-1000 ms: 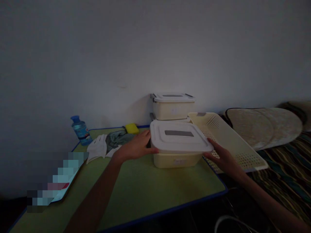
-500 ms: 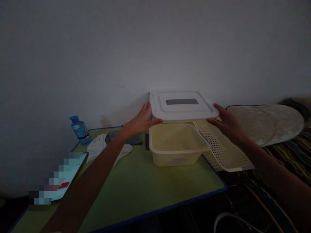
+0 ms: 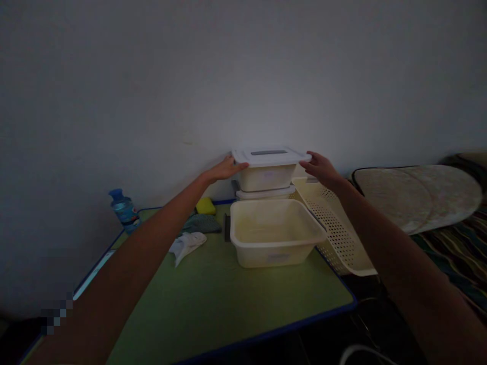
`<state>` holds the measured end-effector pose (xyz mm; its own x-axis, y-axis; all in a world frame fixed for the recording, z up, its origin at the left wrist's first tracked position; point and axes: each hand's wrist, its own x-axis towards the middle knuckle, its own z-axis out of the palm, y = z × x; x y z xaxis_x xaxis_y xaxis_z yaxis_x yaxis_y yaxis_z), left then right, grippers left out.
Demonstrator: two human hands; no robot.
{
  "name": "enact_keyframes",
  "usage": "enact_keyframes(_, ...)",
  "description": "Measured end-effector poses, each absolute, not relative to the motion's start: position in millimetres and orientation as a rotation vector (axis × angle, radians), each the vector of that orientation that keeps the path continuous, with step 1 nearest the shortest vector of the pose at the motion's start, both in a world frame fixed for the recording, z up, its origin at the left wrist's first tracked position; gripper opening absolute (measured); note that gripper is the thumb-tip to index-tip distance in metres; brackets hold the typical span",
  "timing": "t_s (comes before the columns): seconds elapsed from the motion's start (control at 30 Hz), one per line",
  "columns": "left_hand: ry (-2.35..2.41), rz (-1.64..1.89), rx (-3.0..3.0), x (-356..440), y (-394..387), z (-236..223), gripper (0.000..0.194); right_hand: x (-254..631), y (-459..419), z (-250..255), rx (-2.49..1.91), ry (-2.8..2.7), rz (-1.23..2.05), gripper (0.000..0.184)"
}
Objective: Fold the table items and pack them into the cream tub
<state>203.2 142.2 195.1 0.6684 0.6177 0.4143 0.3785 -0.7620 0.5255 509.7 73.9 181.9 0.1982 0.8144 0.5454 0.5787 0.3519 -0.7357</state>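
Between my two hands is a white lid with a grey strip on top, level above the stacked storage box at the back. My left hand grips the lid's left edge, thumb at the front corner. My right hand grips its right edge. Whether the lid rests on the upper box or hovers just over it, I cannot tell. Nearer to me an uncovered cream storage box stands on the green table, with a grey latch hanging at its left side.
A perforated cream basket lies right of the boxes, partly behind my right arm. On the left are a blue bottle, a white glove, a grey-green cloth and a yellow sponge. A pale cushion lies far right.
Both hands lifted the lid off the front box and carried it back over the rear stack. The front box now stands open, its inside showing.
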Motion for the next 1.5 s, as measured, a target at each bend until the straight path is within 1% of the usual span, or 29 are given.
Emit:
enact_keyframes(0.13,0.942,0.85,2.416,211,152,197,0.048,511,94,178,-1.334,-1.331,0.4,0.063)
enact_keyframes(0.3,1.161,0.962,2.372,220,163,195,0.039,512,115,176,-1.333,-1.247,0.331,0.056)
enact_keyframes(0.4,1.35,1.019,2.387,224,164,193,0.04,514,123,175,-1.346,-1.23,0.312,0.053)
enact_keyframes(0.6,1.498,1.098,2.454,231,160,188,0.044,516,125,169,-1.278,-1.227,0.293,0.054)
enact_keyframes(0.77,1.631,1.114,2.373,237,147,186,0.048,511,124,166,-1.274,-1.185,0.271,0.043)
enact_keyframes(0.87,1.623,1.081,2.356,240,139,188,0.05,509,124,165,-1.275,-1.198,0.268,0.041)
enact_keyframes(1.0,1.563,1.019,2.316,243,135,190,0.056,507,122,165,-1.312,-1.209,0.275,0.046)
enact_keyframes(1.2,1.487,0.96,2.212,243,135,198,0.081,508,115,169,-1.395,-1.236,0.214,0.074)
enact_keyframes(1.27,1.45,0.967,2.215,239,135,198,0.084,511,110,173,-1.421,-1.262,0.143,0.079)
enact_keyframes(1.4,1.368,0.976,2.288,221,132,192,0.081,513,85,179,-1.414,-1.406,-0.016,0.077)
enact_keyframes(1.5,1.311,0.904,2.29,200,122,176,0.08,505,52,174,-1.445,-1.552,-0.003,0.069)
